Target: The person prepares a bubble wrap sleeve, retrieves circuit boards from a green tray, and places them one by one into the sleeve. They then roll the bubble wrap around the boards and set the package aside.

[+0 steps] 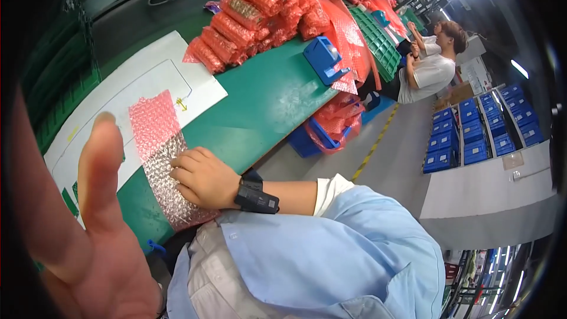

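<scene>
A strip of pink bubble wrap (153, 124) lies across the front edge of the green table, and its lower part looks silvery, with the cause unclear. My right hand (207, 178) rests on that silvery part, fingers slightly bent and spread over its surface. Large and close at the left is my left hand (112, 260), raised, with thumb and fingers apart and nothing seen in it. Part of its fingers runs into the dark rim. The strip's upper end overlaps a white board (159, 53) with a drawn outline.
Red bubble-wrapped rolls (236, 26) are piled at the back of the green table (248, 106). Right of them stand a blue tape dispenser (325, 60) and a green crate (375, 41). A blue bin (304, 140) holds red wrap below the edge. Another person (431, 65) works farther off.
</scene>
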